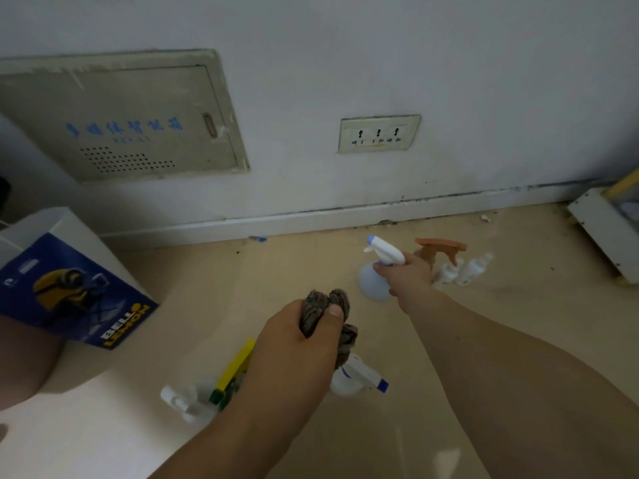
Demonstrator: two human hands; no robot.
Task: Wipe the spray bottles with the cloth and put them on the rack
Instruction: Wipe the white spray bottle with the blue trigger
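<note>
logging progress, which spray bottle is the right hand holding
The pale blue round bottle with the white trigger; the right hand grips its neck. The orange-trigger bottle just behind it is not gripped.

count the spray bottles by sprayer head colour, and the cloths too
White-and-blue head plastic spray bottles: 2
Orange head bottle: 1
White head bottle: 1
Yellow-and-green head bottle: 1
Small pale bottle, head unclear: 1
Brown crumpled cloth: 1
Total: 7
</note>
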